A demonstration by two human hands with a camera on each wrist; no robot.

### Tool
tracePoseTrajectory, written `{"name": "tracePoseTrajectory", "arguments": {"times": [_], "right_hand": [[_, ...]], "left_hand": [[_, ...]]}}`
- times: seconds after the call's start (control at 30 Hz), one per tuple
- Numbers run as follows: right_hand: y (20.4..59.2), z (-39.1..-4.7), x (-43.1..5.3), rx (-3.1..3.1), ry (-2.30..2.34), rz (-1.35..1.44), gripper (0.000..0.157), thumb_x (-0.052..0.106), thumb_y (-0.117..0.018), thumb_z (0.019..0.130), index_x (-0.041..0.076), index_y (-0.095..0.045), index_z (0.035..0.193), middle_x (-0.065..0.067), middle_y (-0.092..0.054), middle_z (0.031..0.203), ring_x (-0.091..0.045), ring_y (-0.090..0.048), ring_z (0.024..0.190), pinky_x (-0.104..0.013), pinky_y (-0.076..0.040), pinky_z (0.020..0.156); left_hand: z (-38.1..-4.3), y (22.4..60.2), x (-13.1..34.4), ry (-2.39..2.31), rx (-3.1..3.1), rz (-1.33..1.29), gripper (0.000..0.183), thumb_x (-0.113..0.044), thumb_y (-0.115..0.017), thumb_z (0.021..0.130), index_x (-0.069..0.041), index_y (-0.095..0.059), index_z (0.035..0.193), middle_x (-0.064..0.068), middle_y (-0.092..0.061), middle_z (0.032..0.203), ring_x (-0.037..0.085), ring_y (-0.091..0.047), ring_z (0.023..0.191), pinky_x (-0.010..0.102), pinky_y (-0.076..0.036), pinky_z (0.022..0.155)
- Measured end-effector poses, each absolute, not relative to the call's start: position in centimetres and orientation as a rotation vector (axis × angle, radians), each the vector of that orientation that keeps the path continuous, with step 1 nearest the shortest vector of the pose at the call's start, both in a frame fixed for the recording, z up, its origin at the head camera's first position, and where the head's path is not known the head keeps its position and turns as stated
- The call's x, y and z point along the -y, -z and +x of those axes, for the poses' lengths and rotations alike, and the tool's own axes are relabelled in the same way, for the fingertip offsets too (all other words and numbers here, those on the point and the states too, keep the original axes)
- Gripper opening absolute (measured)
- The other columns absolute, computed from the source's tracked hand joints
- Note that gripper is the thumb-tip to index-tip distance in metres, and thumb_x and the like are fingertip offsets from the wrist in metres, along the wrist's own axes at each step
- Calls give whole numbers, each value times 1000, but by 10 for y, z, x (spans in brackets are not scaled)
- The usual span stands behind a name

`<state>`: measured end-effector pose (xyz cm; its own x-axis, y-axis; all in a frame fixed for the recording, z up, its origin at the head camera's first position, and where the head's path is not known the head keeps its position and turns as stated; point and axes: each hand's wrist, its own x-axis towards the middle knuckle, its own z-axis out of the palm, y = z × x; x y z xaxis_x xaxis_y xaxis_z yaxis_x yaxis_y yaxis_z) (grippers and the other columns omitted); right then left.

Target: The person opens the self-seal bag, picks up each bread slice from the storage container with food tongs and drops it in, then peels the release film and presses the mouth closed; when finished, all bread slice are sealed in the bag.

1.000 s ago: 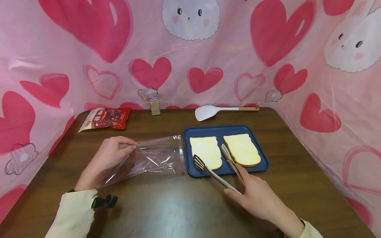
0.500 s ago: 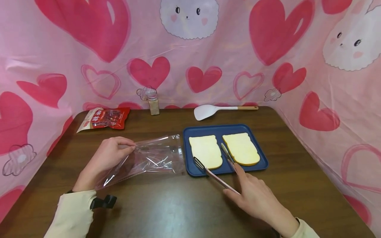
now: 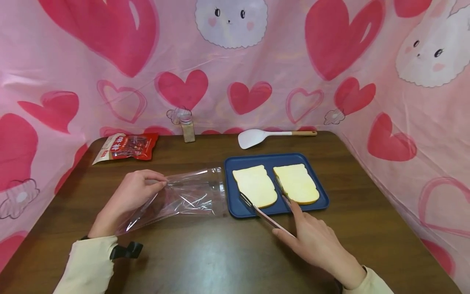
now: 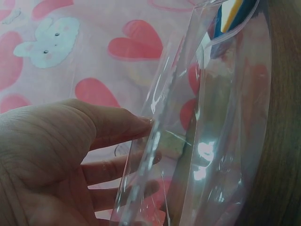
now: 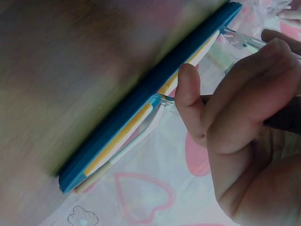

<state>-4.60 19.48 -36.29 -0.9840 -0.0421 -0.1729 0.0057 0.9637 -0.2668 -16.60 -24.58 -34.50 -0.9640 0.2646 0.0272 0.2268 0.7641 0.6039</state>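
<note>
In the head view, my left hand (image 3: 134, 192) pinches the edge of a clear plastic bag (image 3: 191, 198) between thumb and finger. The bag's mouth end points right, toward a blue tray (image 3: 233, 210). Two bread slices lie on that tray: a left slice (image 3: 254, 185) and a right slice (image 3: 296, 183). My right hand (image 3: 317, 243) holds metal tongs (image 3: 267, 218) with their jaws spread, one tip at each side of the left slice. The left wrist view shows my thumb (image 4: 124, 123) against the transparent film. Fingers (image 5: 188, 89) of my right hand hide most of the tongs in the right wrist view.
Behind the tray lies a white spatula (image 3: 253, 138) with a wooden handle end. A small seasoning jar (image 3: 188, 130) stands at the table's back edge. A red food packet (image 3: 132, 147) lies at the back left. Pink patterned cloth (image 3: 220, 98) hangs around the table.
The left bread slice has turned a little, its near end shifting right. The tongs' far tip has moved right, to the right slice's edge. My left hand keeps its hold on the bag.
</note>
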Motion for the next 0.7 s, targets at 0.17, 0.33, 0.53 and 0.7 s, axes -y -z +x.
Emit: {"name": "tracePoseTrajectory", "arguments": {"times": [0.17,0.33,0.53,0.7], "right_hand": [[366,-51,-192,-2957,412,-65,94,68,-69,92,4,-44,155,-19,-73,123,-32,-73,93,-54,-61,71],[366,-53,-202,-2953,383,-126,85,59,-69,96,9,-40,159,-19,-72,123,-35,-73,95,-54,-59,70],[369,-52,-208,-2930,418,-116,97,70,-67,93,7,-38,161,-24,-67,137,-42,-72,110,-62,-59,81],[372,-54,-205,-2938,428,-61,105,78,-64,89,3,-40,159,-24,-68,135,-38,-72,107,-60,-60,81]], "left_hand": [[-165,345,246,-986,-2890,402,24,-21,-72,100,-6,-81,116,21,-76,122,41,-68,114,64,-54,98],[-165,345,246,-985,-2884,396,24,-21,-72,100,-6,-81,116,22,-75,123,42,-67,116,65,-53,99],[-166,345,246,-982,-2878,405,24,-21,-71,101,-6,-81,117,20,-76,122,41,-67,117,66,-52,102],[-165,346,246,-980,-2871,389,23,-20,-69,102,-8,-80,118,19,-76,122,41,-67,118,65,-51,103]]}}
